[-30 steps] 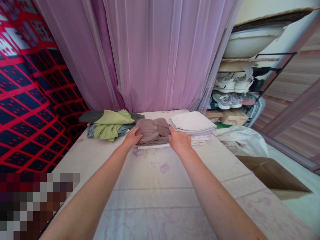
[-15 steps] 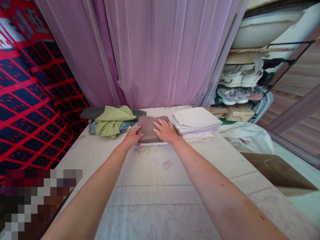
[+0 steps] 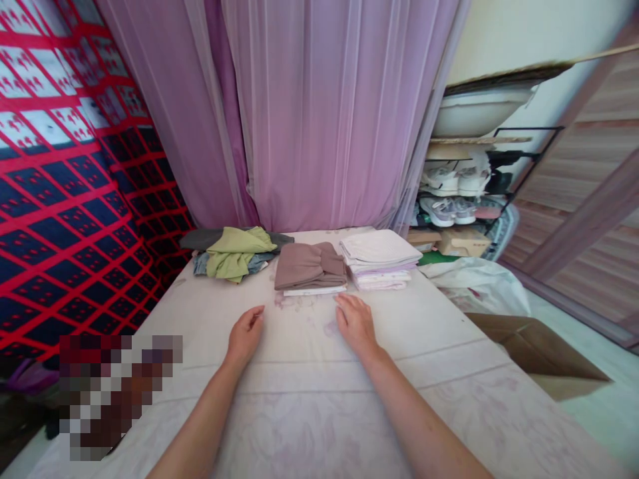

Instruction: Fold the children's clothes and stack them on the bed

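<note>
A folded brown garment (image 3: pixel 304 266) lies on top of a thin white folded cloth (image 3: pixel 313 291) in the middle of the bed. My right hand (image 3: pixel 355 324) is just in front of this pile, fingers loosely stretched and holding nothing. Nearer to me and to the left hovers my left hand (image 3: pixel 244 336), empty, its fingers loosely bent. Neither hand touches the pile. To the right of the brown garment stands a neat stack of white and pale purple folded cloths (image 3: pixel 379 256). On the left, a crumpled green garment (image 3: pixel 234 249) lies over dark and denim-blue clothes (image 3: pixel 202 239).
The bed (image 3: pixel 309 426) has a pale patterned sheet. Purple curtains (image 3: pixel 319 133) hang behind it, and a red and black patterned cloth (image 3: pixel 74 199) on the left. Right of the bed are a shoe rack (image 3: pixel 536 158), a white plastic bag (image 3: pixel 494 283) and an open cardboard box (image 3: pixel 539 346).
Both hands have lifted off the brown garment and drawn back toward me. The garment stays on the pile. My view has tilted up and shifted slightly.
</note>
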Available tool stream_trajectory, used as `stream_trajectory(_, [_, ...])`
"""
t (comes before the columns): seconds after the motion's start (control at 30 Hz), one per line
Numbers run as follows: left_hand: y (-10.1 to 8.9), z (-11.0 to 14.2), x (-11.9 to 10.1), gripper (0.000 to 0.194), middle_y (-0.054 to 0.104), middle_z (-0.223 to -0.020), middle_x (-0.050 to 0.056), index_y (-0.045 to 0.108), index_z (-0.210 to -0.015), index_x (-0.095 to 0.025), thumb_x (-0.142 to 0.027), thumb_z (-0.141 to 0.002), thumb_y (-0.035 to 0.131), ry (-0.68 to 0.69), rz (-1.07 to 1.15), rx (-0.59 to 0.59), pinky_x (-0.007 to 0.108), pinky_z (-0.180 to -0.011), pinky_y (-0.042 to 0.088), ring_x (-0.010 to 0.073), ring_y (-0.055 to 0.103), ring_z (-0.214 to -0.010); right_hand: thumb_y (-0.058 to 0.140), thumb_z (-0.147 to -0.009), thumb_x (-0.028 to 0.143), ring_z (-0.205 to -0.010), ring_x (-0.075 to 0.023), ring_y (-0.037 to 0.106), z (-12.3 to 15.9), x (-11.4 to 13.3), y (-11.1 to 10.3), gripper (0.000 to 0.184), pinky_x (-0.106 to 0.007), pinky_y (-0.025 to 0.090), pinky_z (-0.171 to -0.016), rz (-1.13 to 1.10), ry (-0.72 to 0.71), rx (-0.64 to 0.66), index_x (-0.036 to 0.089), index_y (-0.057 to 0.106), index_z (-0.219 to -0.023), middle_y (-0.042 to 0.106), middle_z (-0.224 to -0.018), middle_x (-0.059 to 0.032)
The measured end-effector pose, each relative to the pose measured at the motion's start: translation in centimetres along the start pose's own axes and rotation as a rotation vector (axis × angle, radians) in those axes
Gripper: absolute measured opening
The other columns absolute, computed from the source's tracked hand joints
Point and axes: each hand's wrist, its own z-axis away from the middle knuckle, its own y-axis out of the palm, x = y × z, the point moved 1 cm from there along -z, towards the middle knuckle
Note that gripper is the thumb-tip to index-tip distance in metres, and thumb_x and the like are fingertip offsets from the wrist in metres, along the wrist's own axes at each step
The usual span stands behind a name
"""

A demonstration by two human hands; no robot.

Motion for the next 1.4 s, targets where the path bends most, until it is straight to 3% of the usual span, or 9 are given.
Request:
stream_trajectory(0.1, [0.5, 2.2, 0.2, 0.03, 0.069, -0.107, 0.006, 0.065, -0.105, -0.016, -0.025, -0.082, 0.047, 0.018, 0.035, -0.044, 0.031, -0.094, 0.048, 0.0172, 0.064, -0.098, 0.044, -0.088, 0.018, -0.108, -0.0188, 0.054, 1.3, 0.5, 0.3, 0.04, -0.03, 0.038, -0.094, 0.054, 0.057, 0.116, 0.02, 0.058, -0.125, 0.063, -0.117, -0.0078])
stream_trajectory(0.23, [1.2, 4.3, -0.5, 0.029, 0.068, -0.104, 0.005, 0.066, -0.103, -0.018, -0.022, -0.083, 0.045, 0.08, 0.007, -0.065, 0.031, -0.093, 0.048, 0.0169, 0.064, -0.098, 0.045, -0.088, 0.02, -0.105, -0.0191, 0.056, -1.3, 2.8, 0.1, 0.053, -0.029, 0.04, -0.088, 0.135, 0.02, 0.192, 0.021, 0.04, -0.141, 0.062, -0.114, -0.0084])
stream_trajectory(0.33, [1.2, 5.0, -2.1, 0.034, 0.065, -0.108, 0.005, 0.064, -0.111, -0.019, -0.016, -0.084, 0.044, 0.181, -0.122, -0.022, 0.029, -0.091, 0.048, 0.016, 0.062, -0.099, 0.046, -0.088, 0.021, -0.103, -0.0195, 0.058, -3.1, 4.1, 0.1, 0.054, -0.029, 0.041, -0.085, 0.169, 0.01, 0.232, 0.022, 0.039, -0.141, 0.063, -0.112, -0.0089])
stream_trajectory(0.5, [1.2, 3.0, -6.6, 0.05, 0.058, -0.113, 0.007, 0.047, -0.136, -0.025, -0.016, -0.087, 0.045, 0.257, -0.534, 0.148, 0.029, -0.093, 0.043, 0.0178, 0.056, -0.105, 0.045, -0.088, 0.02, -0.1, -0.0179, 0.06, -3.4, 3.6, 0.1, 0.049, -0.028, 0.041, -0.082, 0.154, 0.066, 0.208, 0.02, 0.043, -0.137, 0.065, -0.11, -0.0081])
stream_trajectory(0.63, [1.4, -0.1, -9.1, 0.056, 0.055, -0.112, 0.01, 0.038, -0.142, -0.03, -0.017, -0.088, 0.044, 0.246, -0.846, 0.228, 0.034, -0.086, 0.045, 0.0228, 0.056, -0.101, 0.044, -0.088, 0.019, -0.098, -0.0183, 0.061, -2.9, 1.5, -0.2, 0.05, -0.029, 0.041, -0.08, 0.18, 0.102, 0.196, 0.02, 0.042, -0.138, 0.066, -0.107, -0.0076])
stream_trajectory(0.8, [1.6, -1.6, -8.9, 0.051, 0.055, -0.112, 0.01, 0.043, -0.138, -0.033, -0.017, -0.09, 0.04, 0.28, -0.922, 0.25, 0.034, -0.084, 0.044, 0.0231, 0.056, -0.098, 0.042, -0.089, 0.019, -0.096, -0.0195, 0.061, -3.0, -0.3, -0.5, 0.047, -0.03, 0.041, -0.078, 0.212, 0.145, 0.192, 0.023, 0.045, -0.136, 0.065, -0.107, -0.0084])
stream_trajectory(1.07, [3.0, -1.9, -8.7, 0.06, 0.056, -0.11, 0.01, 0.032, -0.143, -0.037, -0.012, -0.089, 0.035, 0.35, -1.01, 0.249, 0.035, -0.079, 0.046, 0.0234, 0.058, -0.092, 0.043, -0.088, 0.021, -0.096, -0.0208, 0.059, -3.0, -0.9, 1.0, 0.052, -0.031, 0.04, -0.079, 0.179, 0.14, 0.18, 0.02, 0.039, -0.14, 0.064, -0.104, -0.0089])
stream_trajectory(1.4, [3.0, -1.4, -9.0, 0.052, 0.058, -0.112, 0.013, 0.034, -0.141, -0.028, -0.014, -0.091, 0.032, 0.198, -1.063, 0.225, 0.037, -0.076, 0.049, 0.0241, 0.062, -0.092, 0.042, -0.088, 0.021, -0.096, -0.0222, 0.057, -2.9, -0.9, 1.2, 0.051, -0.033, 0.039, -0.079, 0.212, 0.163, 0.184, 0.019, 0.04, -0.139, 0.064, -0.103, -0.0109])
